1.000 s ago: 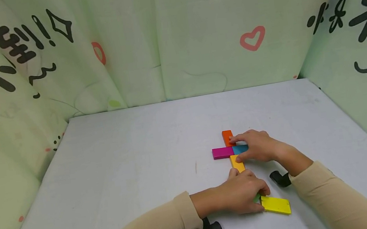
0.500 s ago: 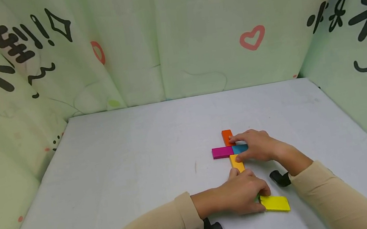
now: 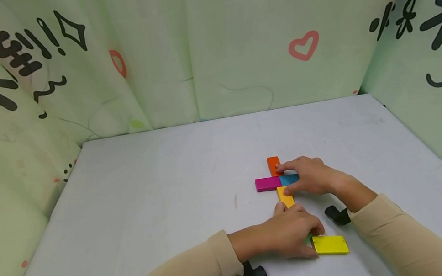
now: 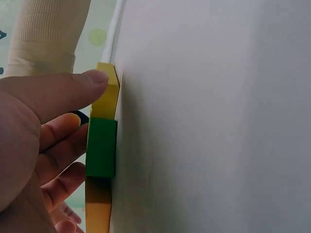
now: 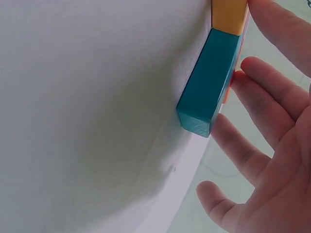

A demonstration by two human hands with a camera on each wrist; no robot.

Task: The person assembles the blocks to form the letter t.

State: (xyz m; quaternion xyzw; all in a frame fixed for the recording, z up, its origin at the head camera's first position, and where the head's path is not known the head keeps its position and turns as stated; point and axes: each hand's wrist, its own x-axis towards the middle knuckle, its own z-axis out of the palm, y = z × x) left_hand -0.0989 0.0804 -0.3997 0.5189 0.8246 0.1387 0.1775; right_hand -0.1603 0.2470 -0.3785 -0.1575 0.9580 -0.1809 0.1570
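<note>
My left hand (image 3: 284, 236) pinches the left end of a bright yellow block (image 3: 331, 245) between thumb and index finger. Beneath that hand a green block (image 4: 101, 148) lies mostly hidden from above; in the left wrist view it sits between the yellow block and an amber block (image 4: 98, 206). Over the upper blocks my right hand (image 3: 312, 175) is spread. One fingertip touches the orange block (image 3: 272, 165), and its thumb rests on the amber block. The blue block (image 5: 209, 80) lies partly under this hand, end to end with a magenta block (image 3: 268, 184).
The blocks lie flat on a white table (image 3: 161, 187). Pale green curtains (image 3: 234, 39) with black lettering and red hearts close in the back and sides. Black wrist mounts (image 3: 255, 275) hang below both sleeves.
The yellow block has turned slightly, its right end swinging away from me, so it lies straighter across. My left hand has shifted barely; my right hand has stayed in place.
</note>
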